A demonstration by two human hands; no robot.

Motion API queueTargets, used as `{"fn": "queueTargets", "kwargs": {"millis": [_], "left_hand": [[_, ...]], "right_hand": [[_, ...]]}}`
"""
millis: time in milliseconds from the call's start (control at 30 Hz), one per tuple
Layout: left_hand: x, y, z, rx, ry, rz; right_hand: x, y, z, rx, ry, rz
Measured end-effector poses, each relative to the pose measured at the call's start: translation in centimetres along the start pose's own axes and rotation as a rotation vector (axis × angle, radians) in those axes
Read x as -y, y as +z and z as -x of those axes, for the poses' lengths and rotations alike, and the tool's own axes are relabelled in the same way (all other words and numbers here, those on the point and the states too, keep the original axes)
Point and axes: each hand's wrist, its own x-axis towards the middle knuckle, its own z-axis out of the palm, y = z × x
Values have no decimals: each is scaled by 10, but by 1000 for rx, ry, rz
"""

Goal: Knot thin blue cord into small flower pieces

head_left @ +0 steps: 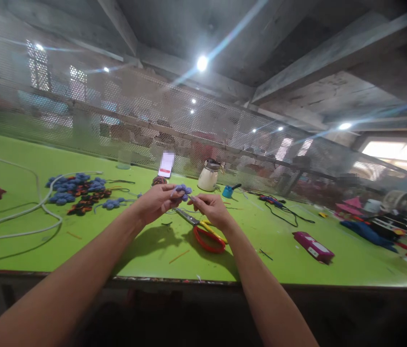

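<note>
My left hand (160, 200) is closed on a small violet-blue crocheted flower (183, 190), pinched between thumb and fingers above the table. Just to its right, my right hand (210, 207) is closed in a pinch, its fingertips close to the flower. Something thin shows at those fingertips, too small to name. Below the hands lies a pair of scissors (208, 240) with red and yellow handles, its blades pointing to the far left. On the left side rests a loose pile of blue crocheted flowers (62, 195), with dark and orange ones (80, 205) among them.
A white cable (46, 205) loops over the green table (116, 260) at left. Farther back stand a phone (166, 166), a pale jar (208, 177) and a blue container (228, 192). At right lie dark cords (282, 212), a maroon packet (313, 246) and coloured cloth items (369, 229).
</note>
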Motion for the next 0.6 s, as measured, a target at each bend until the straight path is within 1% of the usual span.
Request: {"fn": "queueTargets", "kwargs": {"millis": [233,600], "left_hand": [[1,-4,-1,3,-5,38],[-1,-2,1,38,-63,56]], "right_hand": [[1,-3,0,-77,-8,31],[10,-3,4,-61,-105,54]]}}
